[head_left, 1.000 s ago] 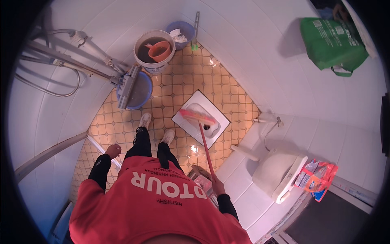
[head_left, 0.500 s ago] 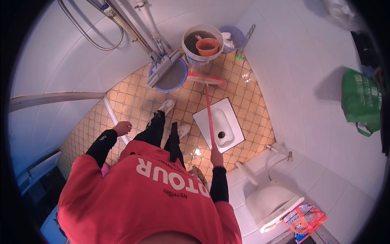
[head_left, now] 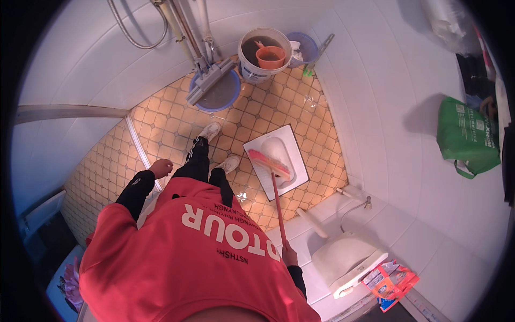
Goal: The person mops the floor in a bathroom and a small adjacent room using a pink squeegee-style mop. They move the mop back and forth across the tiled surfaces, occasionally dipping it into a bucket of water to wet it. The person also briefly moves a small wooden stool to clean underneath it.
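Note:
My right hand [head_left: 289, 254] is closed around the upper end of the handle of a long pink floor brush [head_left: 269, 163]. The brush's wide head rests across the white squat toilet pan [head_left: 294, 155] and covers its drain hole in part. My left hand [head_left: 161, 168] hangs beside my left hip with loosely bent fingers and nothing in it. My feet, in white shoes [head_left: 229, 163], stand on the tiles left of the pan.
A blue basin [head_left: 228, 96] of murky water has a grey mop head [head_left: 210, 81] across it. Nearby stand a white bucket [head_left: 255, 75] with an orange dipper [head_left: 271, 58], and a green-tipped brush [head_left: 319, 55]. A washbasin [head_left: 343, 257] juts out at right; a green bag [head_left: 464, 137] hangs on the wall.
The brush head has been drawn back toward me, from the tiles near the bucket onto the toilet pan. My right hand has moved back beside my body; the left hand stays by my hip.

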`<state>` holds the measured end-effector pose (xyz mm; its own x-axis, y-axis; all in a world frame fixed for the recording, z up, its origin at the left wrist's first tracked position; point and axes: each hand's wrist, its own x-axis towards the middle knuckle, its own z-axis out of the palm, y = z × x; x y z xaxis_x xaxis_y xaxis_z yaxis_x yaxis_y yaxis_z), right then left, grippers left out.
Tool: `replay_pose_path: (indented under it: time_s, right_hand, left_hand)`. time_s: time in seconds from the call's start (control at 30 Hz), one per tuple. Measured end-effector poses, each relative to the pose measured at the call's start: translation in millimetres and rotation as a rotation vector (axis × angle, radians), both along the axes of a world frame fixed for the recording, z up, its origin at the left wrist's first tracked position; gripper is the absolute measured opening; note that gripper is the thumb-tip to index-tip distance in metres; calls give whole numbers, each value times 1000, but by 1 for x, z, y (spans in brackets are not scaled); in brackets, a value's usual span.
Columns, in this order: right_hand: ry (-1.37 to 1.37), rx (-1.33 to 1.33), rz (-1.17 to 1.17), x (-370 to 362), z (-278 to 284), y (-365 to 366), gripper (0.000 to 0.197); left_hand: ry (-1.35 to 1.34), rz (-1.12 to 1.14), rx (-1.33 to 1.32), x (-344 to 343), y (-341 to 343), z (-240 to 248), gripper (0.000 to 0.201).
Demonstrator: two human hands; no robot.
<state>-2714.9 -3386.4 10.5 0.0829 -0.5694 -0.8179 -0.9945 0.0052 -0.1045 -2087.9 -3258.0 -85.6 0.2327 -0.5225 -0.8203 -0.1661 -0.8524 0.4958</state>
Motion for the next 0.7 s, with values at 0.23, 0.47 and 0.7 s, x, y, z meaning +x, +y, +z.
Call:
replay_pose_path:
  time_s: [0.23, 0.47, 0.7]
  right_hand:
    - [30, -12, 128, 25, 25, -11, 41]
    - [-156, -79, 388, 163, -83, -57, 32]
    - [45, 33, 404, 136, -36, -44, 37]
  left_hand:
    - [-15, 69, -96, -19, 5, 24, 27]
    - [-65, 34, 138, 1, 62, 28, 28]
    - [-36, 359, 2, 23, 87, 45, 27]
